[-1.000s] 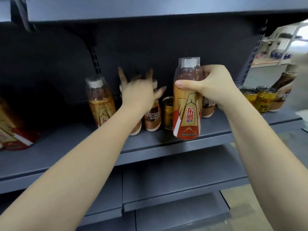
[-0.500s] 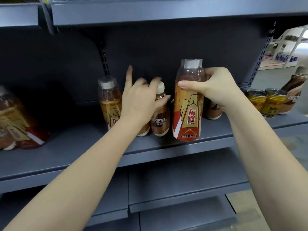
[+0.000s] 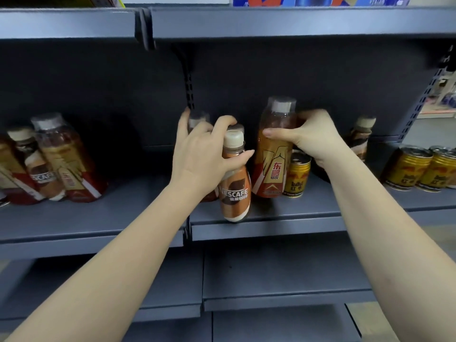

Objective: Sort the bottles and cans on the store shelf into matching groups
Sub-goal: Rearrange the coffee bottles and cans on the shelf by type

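Observation:
My left hand (image 3: 204, 154) grips a brown Nescafe coffee bottle (image 3: 234, 183) with a cream cap, tilted, its base near the shelf's front edge. Behind my fingers a second clear-capped bottle (image 3: 197, 118) is mostly hidden. My right hand (image 3: 311, 137) holds the upper part of a tall orange energy-drink bottle (image 3: 272, 154) that stands upright on the grey shelf (image 3: 283, 213). A gold can (image 3: 297, 176) stands just right of that bottle.
At the left stands a cluster of orange bottles (image 3: 66, 159) and a Nescafe bottle (image 3: 40, 169). At the right are another Nescafe bottle (image 3: 360, 137) and several gold cans (image 3: 409, 169). A shelf (image 3: 271, 21) hangs overhead; lower shelves (image 3: 283, 272) project below.
My left hand has closed on the Nescafe bottle and pulled it forward and tilted. The view has shifted left, showing the left cluster. My right hand still holds the orange bottle.

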